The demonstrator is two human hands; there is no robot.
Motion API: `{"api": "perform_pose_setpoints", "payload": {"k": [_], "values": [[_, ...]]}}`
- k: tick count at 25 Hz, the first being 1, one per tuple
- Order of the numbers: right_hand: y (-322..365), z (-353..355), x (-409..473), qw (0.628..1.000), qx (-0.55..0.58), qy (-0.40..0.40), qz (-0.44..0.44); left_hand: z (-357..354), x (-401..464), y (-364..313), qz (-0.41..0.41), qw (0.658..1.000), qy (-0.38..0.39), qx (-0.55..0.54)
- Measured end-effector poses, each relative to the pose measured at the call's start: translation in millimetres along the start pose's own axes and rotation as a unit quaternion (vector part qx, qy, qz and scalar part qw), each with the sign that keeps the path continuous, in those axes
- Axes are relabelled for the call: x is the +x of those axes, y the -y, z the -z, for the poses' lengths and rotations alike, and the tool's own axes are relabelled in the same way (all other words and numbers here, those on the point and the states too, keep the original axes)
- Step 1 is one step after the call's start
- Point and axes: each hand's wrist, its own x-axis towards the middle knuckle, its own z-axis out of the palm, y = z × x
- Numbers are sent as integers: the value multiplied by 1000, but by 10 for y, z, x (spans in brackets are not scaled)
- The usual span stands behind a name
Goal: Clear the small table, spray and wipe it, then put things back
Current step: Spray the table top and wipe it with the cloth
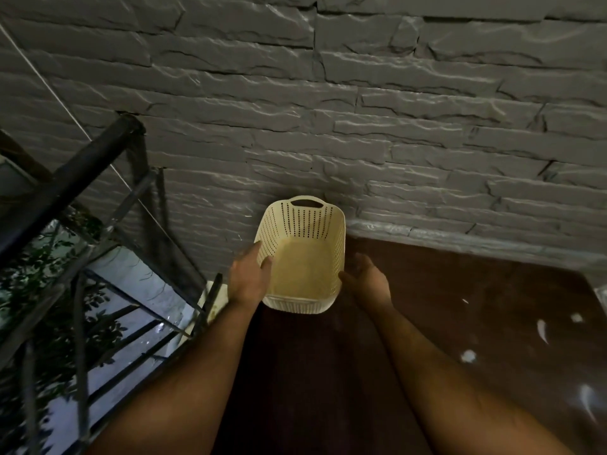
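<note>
A cream perforated plastic basket (303, 224) with nothing inside sits at the far left corner of the dark brown table (460, 323), close to the wall. My left hand (249, 277) grips its left rim, thumb inside the basket and fingers outside. My right hand (364, 277) holds the right side, fingers curled against the wall of the basket near its base.
A grey stone-pattern wall (361, 110) stands right behind the table. A black metal railing (82, 169) runs along the left, with foliage below it. White smears and spots (542, 333) mark the table's right part.
</note>
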Motion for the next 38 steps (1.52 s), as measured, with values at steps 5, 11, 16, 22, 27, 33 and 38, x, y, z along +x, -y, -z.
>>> {"api": "perform_pose_setpoints", "payload": {"k": [5,11,16,22,27,33,38], "values": [[-1,711,-164,995,-88,-18,51,-171,-344,-738,-134,990,-16,-52],[-174,2382,-485,979,-195,-53,35,-599,-1068,-1720,-230,968,38,-91],[-961,3559,-946,973,-231,-24,12,-1142,-1890,-2415,-262,955,107,-86],[-2119,4256,-1499,989,-141,33,15,-2010,-2902,-2777,-243,937,248,-29],[-3046,3918,-1926,995,-43,93,-12,-2476,-3570,-2811,-220,925,310,19],[-3532,3560,-2476,988,-2,154,-12,-2576,-4001,-2507,-202,895,376,129],[-3531,3649,-2786,969,55,242,15,-2703,-4243,-2319,-202,851,414,254]]}}
